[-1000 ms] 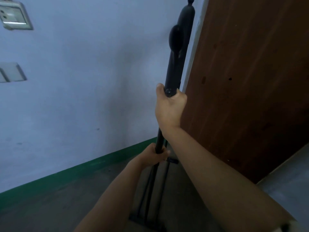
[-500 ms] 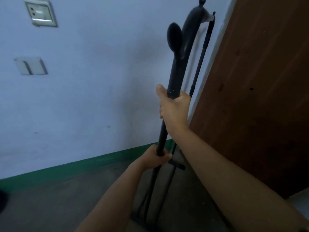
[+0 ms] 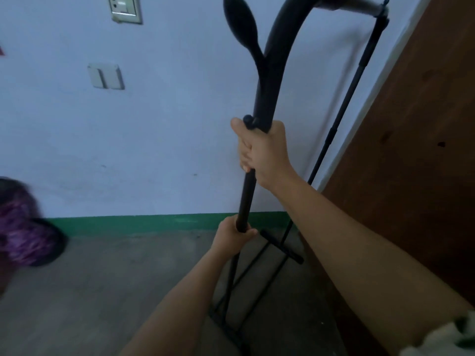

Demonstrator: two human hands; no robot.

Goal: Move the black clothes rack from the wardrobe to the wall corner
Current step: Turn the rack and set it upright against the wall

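- Two bare hands hold the black metal clothes rack [image 3: 267, 80] by its near upright, between the pale blue wall [image 3: 167, 129] and the brown wooden wardrobe panel [image 3: 411, 150].
- At 9 o'clock a blurred purple-and-black bundle [image 3: 23, 227] has come into view on the grey floor [image 3: 102, 278]; I cannot tell what it is.
- Compared with a second ago, the view has swung left: the wall sockets [image 3: 126, 9] sit nearer centre, and the rack's far thin post [image 3: 341, 109] now shows.
- I judge the rack is being carried along the wall, away from the wardrobe.
- At 6 o'clock the left hand [image 3: 235, 236] has its fingers wrapped tight round the pole.
- Just right of centre, the right hand [image 3: 264, 150] is clamped below the fork.
- Its top is cut off at 12 o'clock; the feet are dim.
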